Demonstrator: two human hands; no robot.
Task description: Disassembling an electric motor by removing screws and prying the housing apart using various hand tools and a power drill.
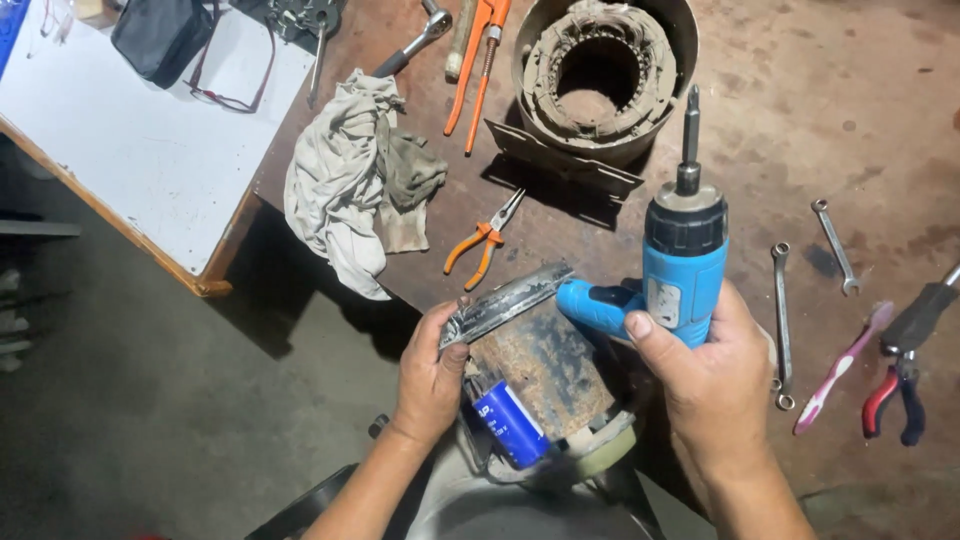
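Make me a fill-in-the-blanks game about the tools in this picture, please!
1. The right hand holds a blue and black cordless ____ with its bit pointing up.
2. The left hand grips a flat grey metal plate on top of a ____ brown motor housing.
3. The small orange-handled pliers lie just right of a crumpled dirty white ____.
4. The pink toothbrush lies between a silver spanner and pliers with one ____ and one blue handle.

Missing words: drill; rusty; rag; red

Black pouch (160,35) far left cut off by top edge. Orange pipe wrench (478,60) head cut off too. Blue capacitor (508,425) partly hidden under rusty housing (540,365). Right-edge tool handle (925,315) cropped.
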